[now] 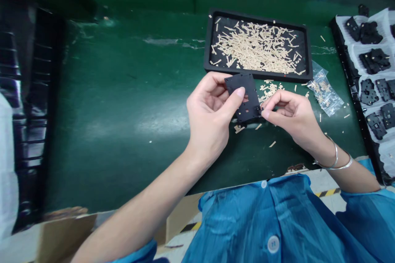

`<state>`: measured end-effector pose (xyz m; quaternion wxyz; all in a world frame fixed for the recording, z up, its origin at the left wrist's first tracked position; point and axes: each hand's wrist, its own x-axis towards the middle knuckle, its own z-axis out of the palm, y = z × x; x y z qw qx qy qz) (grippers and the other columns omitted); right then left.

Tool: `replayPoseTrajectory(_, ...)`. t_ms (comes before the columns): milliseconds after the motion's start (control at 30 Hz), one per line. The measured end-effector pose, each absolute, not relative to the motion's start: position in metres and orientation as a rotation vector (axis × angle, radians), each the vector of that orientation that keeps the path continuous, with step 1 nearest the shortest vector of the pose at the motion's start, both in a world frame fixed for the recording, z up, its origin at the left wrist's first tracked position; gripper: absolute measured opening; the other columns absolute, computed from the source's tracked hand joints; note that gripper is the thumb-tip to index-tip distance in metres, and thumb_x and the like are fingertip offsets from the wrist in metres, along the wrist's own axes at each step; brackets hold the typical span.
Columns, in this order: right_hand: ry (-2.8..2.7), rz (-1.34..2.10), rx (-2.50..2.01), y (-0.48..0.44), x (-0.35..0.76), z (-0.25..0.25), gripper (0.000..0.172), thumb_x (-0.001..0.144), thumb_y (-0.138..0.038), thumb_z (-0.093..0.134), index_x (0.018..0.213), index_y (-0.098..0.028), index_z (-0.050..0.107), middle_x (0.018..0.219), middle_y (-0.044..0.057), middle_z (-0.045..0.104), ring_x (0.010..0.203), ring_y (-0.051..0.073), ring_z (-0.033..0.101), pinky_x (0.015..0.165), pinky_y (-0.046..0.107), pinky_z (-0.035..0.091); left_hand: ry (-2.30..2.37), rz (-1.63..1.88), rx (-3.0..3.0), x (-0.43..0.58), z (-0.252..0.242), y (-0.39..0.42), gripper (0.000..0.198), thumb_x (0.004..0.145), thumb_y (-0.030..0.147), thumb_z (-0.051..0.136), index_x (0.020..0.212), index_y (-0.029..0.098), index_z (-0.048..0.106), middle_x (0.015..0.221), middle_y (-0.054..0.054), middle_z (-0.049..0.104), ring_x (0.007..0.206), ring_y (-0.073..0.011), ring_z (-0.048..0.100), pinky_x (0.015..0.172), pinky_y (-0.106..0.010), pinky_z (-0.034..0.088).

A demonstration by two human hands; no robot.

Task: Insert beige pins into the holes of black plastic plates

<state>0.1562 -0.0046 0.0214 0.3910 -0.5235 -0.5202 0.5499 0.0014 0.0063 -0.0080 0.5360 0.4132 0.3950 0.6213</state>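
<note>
My left hand (212, 111) grips a flat black plastic part (242, 80) by its left side, thumb across its face. The part is rectangular, with small cutouts, and is held tilted above the green table. At its lower right corner, my right hand (290, 115) is closed in a pinch with thumb and forefinger. Something small and dark shows at those fingertips; I cannot tell whether it is separate from the part. Below and behind the hands lies a loose pile of small cream strips (271, 89), some scattered near the part.
A black tray (309, 55) full of cream strips stands behind the hands. To its right lies a clear plastic bag (327, 92) with more strips. A compartmented white tray (354, 51) of black parts lines the right edge; dark racks (33, 90) stand at left.
</note>
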Motion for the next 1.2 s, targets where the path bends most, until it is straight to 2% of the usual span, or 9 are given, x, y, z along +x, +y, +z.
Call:
replayPoseTrajectory(333,-1.346,1.348,-1.315,-0.004,0.156,0.02,0.011,0.067,-0.016,0.064,0.06,-0.018,0.055,0.064,-0.002,0.06,0.058,0.008,0.053,0.044,0.019,0.036,0.944,1.474,1.003,-0.001,-0.008,0.007,0.013,0.077,0.017,0.076,0.08,0.025,0.065,0.078,0.002,0.065,0.069,-0.0122,0.062,0.068,-0.026,0.056)
replayPoseTrajectory(567,-1.594,1.01,-1.292,-0.011,0.155,0.021,0.013,0.072,-0.01,0.06,0.064,-0.019,0.055,0.065,-0.003,0.059,0.06,0.008,0.053,0.05,0.021,0.04,0.955,1.463,1.014,-0.001,-0.007,0.007,0.014,0.076,0.018,0.077,0.078,0.026,0.065,0.077,0.002,0.063,0.069,-0.0124,0.061,0.069,-0.027,0.057)
replayPoseTrajectory(733,-1.694,0.895,-1.292,-0.014,0.154,0.02,0.016,0.074,-0.009,0.059,0.064,-0.02,0.053,0.065,-0.003,0.058,0.059,0.009,0.052,0.051,0.022,0.041,0.972,1.469,1.031,-0.001,-0.005,0.006,0.015,0.074,0.022,0.079,0.078,0.027,0.065,0.077,0.002,0.064,0.068,-0.014,0.062,0.068,-0.03,0.057)
replayPoseTrajectory(933,-1.664,0.983,-1.355,-0.013,0.154,0.024,0.015,0.074,-0.013,0.062,0.063,-0.021,0.054,0.066,-0.002,0.06,0.059,0.009,0.051,0.052,0.024,0.041,0.999,1.47,1.051,0.0,-0.004,0.006,0.016,0.073,0.023,0.079,0.077,0.026,0.064,0.076,0.001,0.064,0.068,-0.0152,0.063,0.067,-0.031,0.058)
replayPoseTrajectory(1200,-1.352,1.355,-1.357,-0.004,0.156,0.02,0.011,0.068,-0.017,0.066,0.061,-0.018,0.058,0.062,-0.003,0.059,0.056,0.008,0.051,0.046,0.021,0.034,0.999,1.471,1.041,0.0,-0.003,0.006,0.017,0.074,0.025,0.079,0.077,0.026,0.063,0.077,0.002,0.065,0.071,-0.0156,0.065,0.066,-0.031,0.057)
